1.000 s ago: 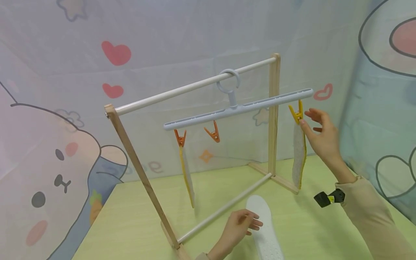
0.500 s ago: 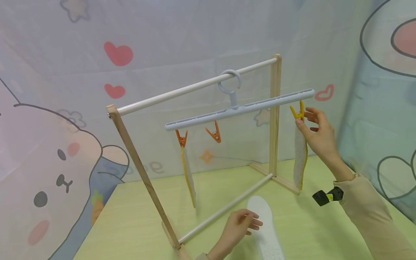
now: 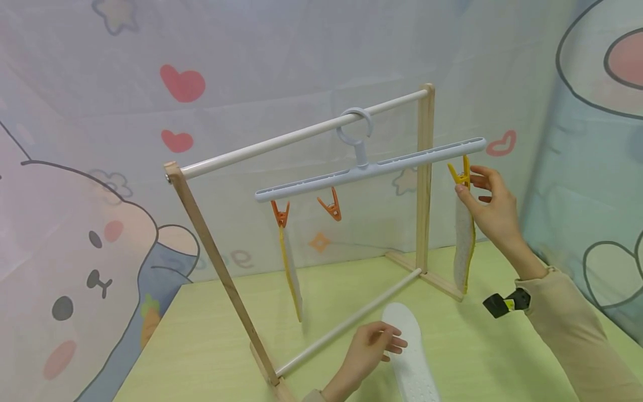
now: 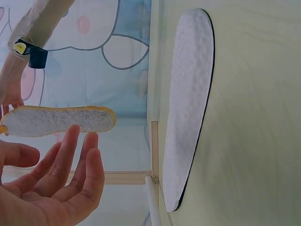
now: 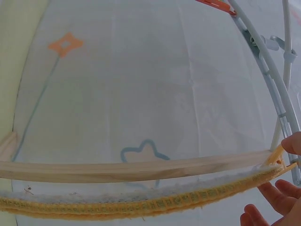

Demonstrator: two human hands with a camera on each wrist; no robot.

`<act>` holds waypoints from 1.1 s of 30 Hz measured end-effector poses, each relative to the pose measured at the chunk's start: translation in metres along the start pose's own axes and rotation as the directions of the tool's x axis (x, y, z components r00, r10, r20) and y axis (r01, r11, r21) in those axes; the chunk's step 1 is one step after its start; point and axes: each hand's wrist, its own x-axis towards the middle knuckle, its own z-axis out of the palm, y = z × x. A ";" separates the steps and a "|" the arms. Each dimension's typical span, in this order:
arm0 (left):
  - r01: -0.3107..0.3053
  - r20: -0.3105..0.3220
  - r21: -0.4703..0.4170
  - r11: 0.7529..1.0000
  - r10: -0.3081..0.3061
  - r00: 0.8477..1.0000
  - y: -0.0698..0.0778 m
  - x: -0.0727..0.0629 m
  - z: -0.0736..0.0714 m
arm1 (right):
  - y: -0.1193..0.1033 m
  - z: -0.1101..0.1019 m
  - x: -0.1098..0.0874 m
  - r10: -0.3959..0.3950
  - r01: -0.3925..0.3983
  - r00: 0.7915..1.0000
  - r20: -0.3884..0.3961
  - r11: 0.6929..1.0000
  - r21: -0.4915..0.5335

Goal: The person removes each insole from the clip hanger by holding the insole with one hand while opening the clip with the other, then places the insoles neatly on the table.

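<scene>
A fluffy white insole with a yellow edge (image 3: 463,245) hangs from a yellow clothespin (image 3: 461,173) at the right end of the pale blue hanger (image 3: 397,164). My right hand (image 3: 494,209) pinches about this clothespin where it meets the insole's top, thumb in front. In the right wrist view, the insole (image 5: 155,205) stretches away from the fingertips. My left hand (image 3: 369,352) hovers loosely curled and holds nothing, over a white insole (image 3: 409,346) lying on the table. In the left wrist view, its fingers point up, apart from the white insole (image 4: 190,103).
A wooden rack with a white top rail (image 3: 301,131) carries the hanger by its hook. Another yellow-edged insole (image 3: 290,273) hangs from an orange clothespin (image 3: 281,214) at left. A second orange clothespin (image 3: 331,206) hangs nearby. Behind is a printed cloth (image 3: 281,56).
My right hand has moved slightly left, its fingers closing in around the yellow clothespin. The left hand stays nearly still. The head view has shifted a little.
</scene>
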 end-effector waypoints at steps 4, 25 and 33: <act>-0.001 0.001 -0.001 1.000 0.001 1.000 0.000 0.000 0.000 | -0.001 0.000 0.000 -0.015 0.015 1.000 -0.009 1.000 -0.010; -0.036 -0.010 0.041 0.999 0.036 0.999 0.002 0.001 0.006 | -0.011 -0.005 0.001 -0.056 0.056 0.998 -0.008 0.997 -0.044; -0.088 -0.048 0.069 0.994 0.092 0.995 -0.006 0.009 0.015 | -0.018 -0.005 -0.003 -0.091 0.091 0.996 0.001 0.995 -0.037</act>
